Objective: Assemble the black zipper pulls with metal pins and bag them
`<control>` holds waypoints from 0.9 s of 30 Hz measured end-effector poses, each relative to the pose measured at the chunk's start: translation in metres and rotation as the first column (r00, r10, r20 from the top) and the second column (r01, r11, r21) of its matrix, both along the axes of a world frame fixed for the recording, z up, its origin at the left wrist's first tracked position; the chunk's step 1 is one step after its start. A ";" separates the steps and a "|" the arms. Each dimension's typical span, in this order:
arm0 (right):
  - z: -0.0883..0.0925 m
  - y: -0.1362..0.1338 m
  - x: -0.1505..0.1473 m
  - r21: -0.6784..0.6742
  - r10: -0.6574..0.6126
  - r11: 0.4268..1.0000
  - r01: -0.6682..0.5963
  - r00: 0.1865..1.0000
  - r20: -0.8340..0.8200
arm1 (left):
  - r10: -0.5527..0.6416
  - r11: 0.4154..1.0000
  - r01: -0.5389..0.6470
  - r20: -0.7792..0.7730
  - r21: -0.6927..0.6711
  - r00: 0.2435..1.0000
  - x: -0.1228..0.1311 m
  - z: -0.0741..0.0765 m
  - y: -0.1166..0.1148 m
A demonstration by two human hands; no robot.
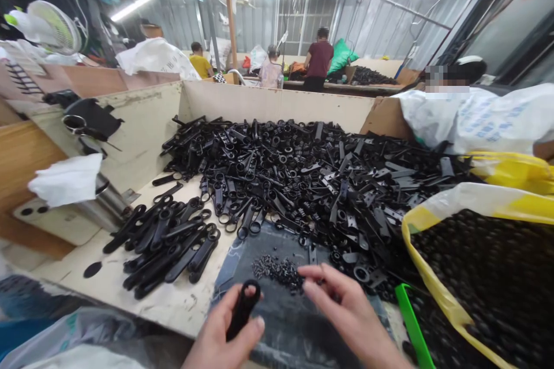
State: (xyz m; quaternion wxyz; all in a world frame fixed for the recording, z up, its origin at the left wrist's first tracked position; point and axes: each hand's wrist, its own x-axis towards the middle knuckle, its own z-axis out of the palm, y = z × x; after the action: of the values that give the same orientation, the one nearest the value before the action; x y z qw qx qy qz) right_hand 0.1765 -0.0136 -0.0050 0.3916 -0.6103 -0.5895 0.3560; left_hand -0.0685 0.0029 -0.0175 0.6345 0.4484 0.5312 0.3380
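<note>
My left hand [229, 328] holds a black ring-ended part [243, 308] upright between thumb and fingers, over a dark mat [285, 331]. To its right, my right hand [341, 305] reaches over the edge of a small pile of tiny dark pieces [277, 270], its thumb and index finger spread. Its other fingers are curled, and no item shows between the fingertips. Behind the mat lies a large heap of black plastic parts [281, 173]. Several long black handles [168, 236] are piled left of the mat.
A yellow-edged sack [450, 294] of small dark pieces stands at right beside a green strip [413, 326]. At left is a metal cylinder [101, 207] with a white cloth [67, 179]. A cream board [277, 101] walls the back; people are beyond it.
</note>
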 end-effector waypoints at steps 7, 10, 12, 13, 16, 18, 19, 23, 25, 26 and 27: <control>0.009 0.054 0.011 0.116 -0.063 0.993 0.035 0.966 0.250 | 0.013 0.837 0.446 -0.826 0.317 0.563 0.049 0.032 0.081; 0.004 0.059 0.006 0.125 -0.053 0.992 0.017 0.955 0.292 | -0.001 0.808 0.525 -0.890 0.268 0.456 0.061 0.029 0.102; 0.002 0.057 0.005 0.124 -0.055 0.992 0.016 0.948 0.315 | -0.015 0.787 0.574 -0.922 0.228 0.387 0.064 0.026 0.109; 0.002 0.054 0.005 0.121 -0.055 0.992 0.016 0.944 0.326 | -0.020 0.777 0.593 -0.933 0.211 0.359 0.065 0.024 0.111; -0.002 0.041 0.006 0.115 -0.050 0.993 0.009 0.933 0.357 | -0.024 0.749 0.638 -0.955 0.179 0.296 0.066 0.022 0.112; -0.005 0.030 0.006 0.111 -0.027 0.994 -0.015 0.928 0.372 | -0.024 0.725 0.668 -0.963 0.168 0.268 0.066 0.023 0.109; -0.007 0.024 0.005 0.113 -0.006 0.993 -0.041 0.923 0.386 | -0.024 0.711 0.684 -0.966 0.164 0.257 0.066 0.023 0.108; -0.017 0.005 -0.001 0.135 0.078 0.977 -0.164 0.869 0.488 | -0.033 0.666 0.731 -0.974 0.145 0.224 0.066 0.022 0.106; -0.020 0.002 -0.002 0.162 0.061 0.972 -0.170 0.849 0.525 | -0.042 0.661 0.738 -0.975 0.135 0.216 0.067 0.021 0.108; -0.021 0.004 -0.001 0.178 0.036 0.971 -0.157 0.837 0.545 | -0.045 0.661 0.739 -0.975 0.133 0.216 0.067 0.020 0.109; -0.021 0.007 -0.001 0.194 0.005 0.971 -0.140 0.823 0.568 | -0.046 0.661 0.738 -0.975 0.135 0.219 0.067 0.020 0.111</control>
State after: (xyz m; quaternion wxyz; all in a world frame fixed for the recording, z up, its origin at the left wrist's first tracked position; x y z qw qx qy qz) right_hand 0.1757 -0.0067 -0.0257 0.2533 -0.6163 -0.7382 0.1051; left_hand -0.0020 0.1135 0.0020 0.1109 0.8523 0.5108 -0.0191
